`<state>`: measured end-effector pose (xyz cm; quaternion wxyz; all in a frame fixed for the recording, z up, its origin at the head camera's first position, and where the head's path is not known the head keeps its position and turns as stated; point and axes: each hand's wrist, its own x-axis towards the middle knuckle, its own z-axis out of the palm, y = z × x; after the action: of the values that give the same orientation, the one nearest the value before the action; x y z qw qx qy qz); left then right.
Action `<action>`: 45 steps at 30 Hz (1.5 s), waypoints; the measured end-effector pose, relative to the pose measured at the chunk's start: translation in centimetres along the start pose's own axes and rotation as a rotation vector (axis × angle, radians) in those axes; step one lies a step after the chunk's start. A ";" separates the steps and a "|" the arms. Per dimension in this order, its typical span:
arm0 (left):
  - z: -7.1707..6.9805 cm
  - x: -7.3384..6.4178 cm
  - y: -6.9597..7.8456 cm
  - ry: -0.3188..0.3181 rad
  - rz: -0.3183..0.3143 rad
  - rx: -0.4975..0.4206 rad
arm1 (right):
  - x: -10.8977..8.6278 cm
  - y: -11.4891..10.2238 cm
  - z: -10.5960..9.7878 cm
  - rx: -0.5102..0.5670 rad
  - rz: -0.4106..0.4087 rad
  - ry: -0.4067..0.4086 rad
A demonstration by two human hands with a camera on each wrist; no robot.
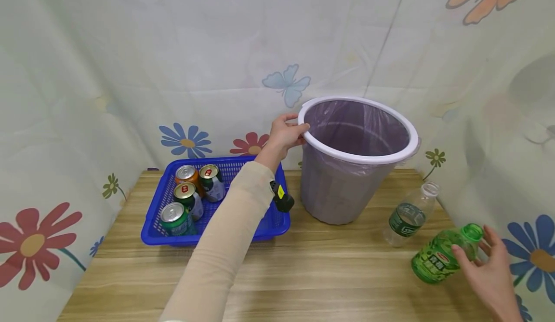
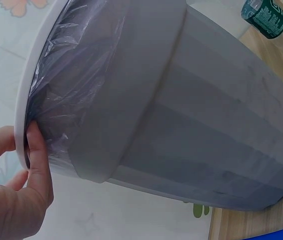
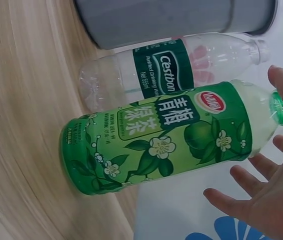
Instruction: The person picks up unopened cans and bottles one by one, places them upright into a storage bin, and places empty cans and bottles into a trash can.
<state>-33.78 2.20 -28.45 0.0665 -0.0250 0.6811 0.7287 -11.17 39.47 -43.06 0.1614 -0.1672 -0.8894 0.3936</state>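
My left hand (image 1: 283,135) grips the white rim of a grey trash bin (image 1: 334,192) at its left side. In the left wrist view, the thumb and fingers pinch the rim from both sides, over the clear liner bag (image 2: 76,75). At the far right, my right hand (image 1: 487,269) is at the neck of a green tea bottle (image 1: 438,259), fingers spread around it. The right wrist view shows the bottle upright on the table, with the fingers extended and not closed round it. A clear water bottle (image 3: 191,65) with a dark green label stands just beside it.
A blue plastic basket (image 1: 260,233) stands left of the bin, behind my left forearm. Several drink cans (image 1: 186,194) stand in its left half. The wooden table (image 1: 303,283) ends against flower-printed curtains (image 1: 225,47) at the back and sides.
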 end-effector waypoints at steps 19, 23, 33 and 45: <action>0.1 0.0 0.0 -0.002 0.008 0.002 | 0.8 2.0 1.8 0.089 -0.202 0.120; 0.1 0.0 0.0 -0.004 0.009 0.001 | 0.3 1.7 1.9 0.058 -0.172 0.111; 0.1 -0.1 0.0 -0.008 0.005 -0.008 | -0.1 1.4 2.1 0.060 0.108 -0.007; 0.1 -0.1 0.0 -0.006 0.008 -0.001 | -0.2 1.6 2.3 0.075 0.160 0.006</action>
<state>-33.69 2.34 -28.45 0.0658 -0.0202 0.6806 0.7294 -11.71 38.90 -45.81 0.1384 -0.2327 -0.8575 0.4376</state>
